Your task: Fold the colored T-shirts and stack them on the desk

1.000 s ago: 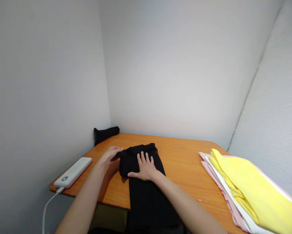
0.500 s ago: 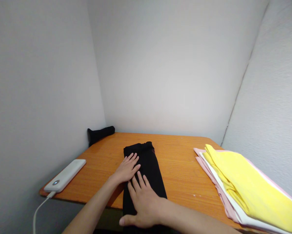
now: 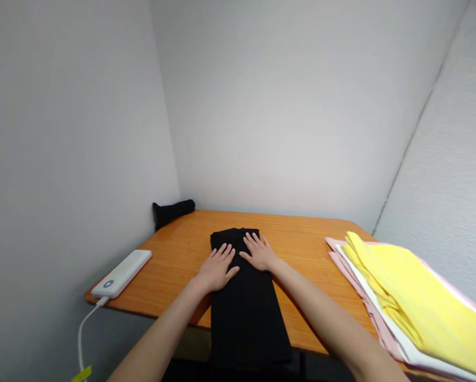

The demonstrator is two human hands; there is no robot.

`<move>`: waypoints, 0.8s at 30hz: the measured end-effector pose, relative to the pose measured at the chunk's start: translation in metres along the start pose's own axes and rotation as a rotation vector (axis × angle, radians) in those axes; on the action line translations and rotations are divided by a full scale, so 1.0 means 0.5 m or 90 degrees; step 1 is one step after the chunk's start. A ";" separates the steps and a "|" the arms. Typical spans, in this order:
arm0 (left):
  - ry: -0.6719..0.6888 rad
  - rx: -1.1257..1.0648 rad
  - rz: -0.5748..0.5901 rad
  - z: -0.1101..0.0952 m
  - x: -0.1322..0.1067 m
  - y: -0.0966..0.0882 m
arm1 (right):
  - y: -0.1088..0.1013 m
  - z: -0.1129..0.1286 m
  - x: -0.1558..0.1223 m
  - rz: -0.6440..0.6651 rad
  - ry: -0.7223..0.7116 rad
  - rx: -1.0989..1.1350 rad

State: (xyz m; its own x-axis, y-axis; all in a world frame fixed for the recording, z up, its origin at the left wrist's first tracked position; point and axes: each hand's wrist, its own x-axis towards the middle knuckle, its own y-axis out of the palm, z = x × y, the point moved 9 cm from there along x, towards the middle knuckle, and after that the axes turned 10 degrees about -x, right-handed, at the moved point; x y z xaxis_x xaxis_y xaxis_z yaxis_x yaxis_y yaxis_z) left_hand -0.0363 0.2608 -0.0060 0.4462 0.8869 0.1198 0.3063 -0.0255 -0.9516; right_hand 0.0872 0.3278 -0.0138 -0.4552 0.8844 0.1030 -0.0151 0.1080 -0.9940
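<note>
A long black garment (image 3: 243, 307), folded into a narrow strip, lies on the orange wooden table (image 3: 301, 249) and hangs over its near edge. My left hand (image 3: 217, 268) rests flat on the garment's left side with the fingers spread. My right hand (image 3: 258, 252) lies flat on its upper right part, fingers apart too. Both hands are close together near the garment's far end, and neither holds anything.
A white power bank (image 3: 122, 272) with a white cable (image 3: 84, 331) sits at the table's left edge. A small black rolled cloth (image 3: 173, 211) lies in the far left corner. A stack of yellow, white and pink folded cloths (image 3: 405, 300) fills the right side. Walls enclose the table.
My right hand slid from the garment's near part up to its far end, beside my left hand. The folded-over top of the garment now lies flat and narrow.
</note>
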 end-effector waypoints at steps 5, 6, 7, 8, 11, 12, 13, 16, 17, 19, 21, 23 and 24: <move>0.030 -0.023 -0.037 -0.008 0.014 -0.022 | -0.025 0.006 -0.005 -0.033 0.017 -0.046; 0.037 -0.031 -0.059 -0.012 0.009 -0.035 | -0.042 0.009 -0.014 -0.058 0.015 -0.063; 0.042 -0.039 -0.086 -0.016 -0.001 -0.049 | -0.061 0.013 -0.028 -0.084 0.008 -0.072; 0.045 -0.045 -0.113 -0.018 -0.018 -0.064 | -0.079 0.017 -0.047 -0.109 -0.005 -0.069; 0.071 -0.100 -0.163 -0.019 -0.092 -0.097 | -0.111 0.030 -0.134 -0.118 -0.086 0.015; 0.093 -0.129 -0.151 -0.020 -0.120 -0.098 | -0.111 0.036 -0.170 -0.093 -0.127 0.053; 0.121 -0.154 -0.123 -0.022 -0.146 -0.092 | -0.107 0.044 -0.209 -0.058 -0.170 0.086; 0.197 -0.149 -0.004 -0.038 -0.212 -0.055 | -0.084 0.065 -0.319 0.058 -0.272 0.126; 0.213 -0.124 0.024 -0.044 -0.227 -0.043 | -0.077 0.069 -0.346 0.081 -0.284 0.120; 0.232 -0.074 0.050 -0.059 -0.247 -0.022 | -0.067 0.074 -0.384 0.092 -0.276 0.084; 0.232 -0.029 0.033 -0.073 -0.256 -0.011 | -0.064 0.079 -0.403 0.064 -0.247 0.039; 0.220 0.007 -0.016 -0.084 -0.262 -0.010 | -0.066 0.088 -0.418 0.021 -0.225 0.011; 0.215 0.016 -0.041 -0.090 -0.265 -0.012 | -0.068 0.094 -0.426 -0.001 -0.221 0.008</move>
State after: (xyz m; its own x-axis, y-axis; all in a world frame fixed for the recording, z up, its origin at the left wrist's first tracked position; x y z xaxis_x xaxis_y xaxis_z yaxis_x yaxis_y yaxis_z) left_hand -0.0593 0.1226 -0.0036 0.6805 0.6839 0.2631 0.3243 0.0410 -0.9451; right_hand 0.1429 0.1147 -0.0038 -0.7308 0.6768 0.0883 -0.0264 0.1013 -0.9945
